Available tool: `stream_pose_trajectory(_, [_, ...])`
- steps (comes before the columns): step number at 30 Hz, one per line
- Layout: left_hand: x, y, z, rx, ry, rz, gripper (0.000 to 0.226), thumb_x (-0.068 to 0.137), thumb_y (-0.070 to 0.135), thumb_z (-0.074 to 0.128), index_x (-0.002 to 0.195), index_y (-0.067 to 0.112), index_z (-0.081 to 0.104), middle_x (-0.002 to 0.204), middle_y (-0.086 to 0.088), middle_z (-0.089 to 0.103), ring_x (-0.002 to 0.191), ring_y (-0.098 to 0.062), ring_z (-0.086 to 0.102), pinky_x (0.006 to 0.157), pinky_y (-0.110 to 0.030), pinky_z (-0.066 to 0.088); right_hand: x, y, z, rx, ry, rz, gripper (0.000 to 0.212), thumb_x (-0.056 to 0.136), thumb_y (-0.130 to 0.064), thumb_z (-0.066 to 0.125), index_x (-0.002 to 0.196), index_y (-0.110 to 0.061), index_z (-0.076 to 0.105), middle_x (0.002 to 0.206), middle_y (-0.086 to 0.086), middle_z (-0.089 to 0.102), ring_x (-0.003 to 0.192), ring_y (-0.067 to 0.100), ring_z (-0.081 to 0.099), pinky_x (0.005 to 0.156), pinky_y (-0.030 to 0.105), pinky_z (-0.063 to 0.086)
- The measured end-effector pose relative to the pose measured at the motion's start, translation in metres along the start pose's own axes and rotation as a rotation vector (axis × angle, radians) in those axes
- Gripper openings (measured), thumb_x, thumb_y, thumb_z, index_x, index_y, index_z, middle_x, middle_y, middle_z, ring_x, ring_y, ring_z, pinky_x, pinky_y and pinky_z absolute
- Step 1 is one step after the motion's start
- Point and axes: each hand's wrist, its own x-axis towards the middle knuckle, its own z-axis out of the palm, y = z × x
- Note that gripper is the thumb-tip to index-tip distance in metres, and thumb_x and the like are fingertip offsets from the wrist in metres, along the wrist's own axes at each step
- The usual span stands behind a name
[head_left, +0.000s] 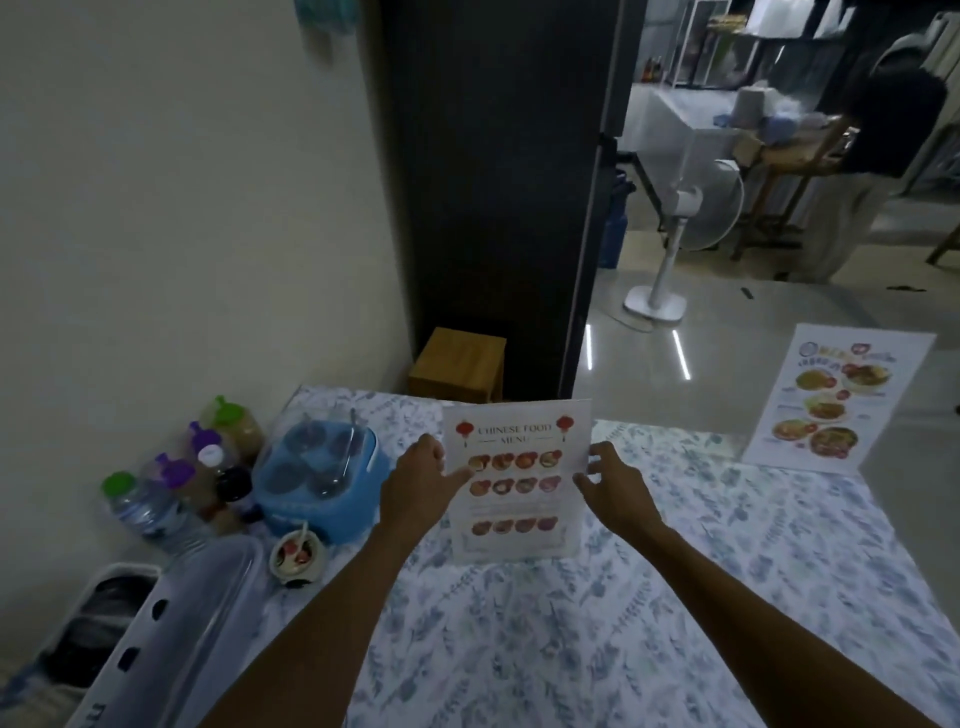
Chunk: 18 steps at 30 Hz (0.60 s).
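A white "Chinese Food Menu" card stands upright on the floral tablecloth, facing me. My left hand grips its left edge, thumb lying across the printed front. My right hand is at the card's right edge with fingers curled near it; whether it touches or holds the card I cannot tell. A second menu card with food pictures stands at the table's far right corner.
Along the left are several bottles, a blue condiment caddy, a small sauce bowl and a white cutlery box. Beyond the table stand a wooden stool, a dark fridge, a white fan and a person.
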Motion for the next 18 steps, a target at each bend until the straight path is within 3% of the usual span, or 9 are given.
stream_pose_trajectory(5, [0.011,0.0,0.009,-0.014,0.023,-0.029,0.047,0.079,0.059,0.071,0.104,0.023,0.053,0.094,0.005,0.067,0.084,-0.018,0.068,0.068,-0.032,0.053,0.018,0.012,0.002,-0.086,0.024,-0.077,0.029,0.1,-0.03,0.052,0.123,-0.013,0.057,0.12,0.008,0.069,0.098,0.022,0.068,0.078,0.032,0.058])
stream_pose_trajectory(10, [0.021,0.002,0.003,0.01,0.039,0.011,0.037,0.082,0.057,0.069,0.082,0.026,0.049,0.085,0.003,0.06,0.074,-0.016,0.061,0.056,-0.024,0.039,0.036,0.013,-0.001,-0.01,0.001,-0.117,0.023,0.099,-0.029,0.056,0.118,-0.017,0.06,0.116,0.008,0.07,0.092,0.022,0.071,0.073,0.039,0.063])
stream_pose_trajectory(14, [0.047,0.003,-0.014,-0.028,0.067,0.012,0.038,0.082,0.057,0.07,0.084,0.025,0.049,0.088,0.003,0.059,0.076,-0.016,0.059,0.06,-0.027,0.04,0.051,-0.008,-0.002,0.01,0.018,-0.18,0.021,0.1,-0.03,0.053,0.115,-0.017,0.06,0.114,0.006,0.07,0.086,0.016,0.068,0.067,0.03,0.06])
stream_pose_trajectory(18, [0.081,-0.002,-0.037,-0.085,0.116,0.033,0.04,0.079,0.057,0.074,0.092,0.021,0.061,0.087,0.004,0.06,0.079,-0.019,0.064,0.063,-0.032,0.047,0.074,-0.04,0.003,0.032,0.062,-0.232,0.015,0.099,-0.032,0.054,0.108,-0.022,0.06,0.113,0.005,0.071,0.089,0.018,0.07,0.071,0.039,0.063])
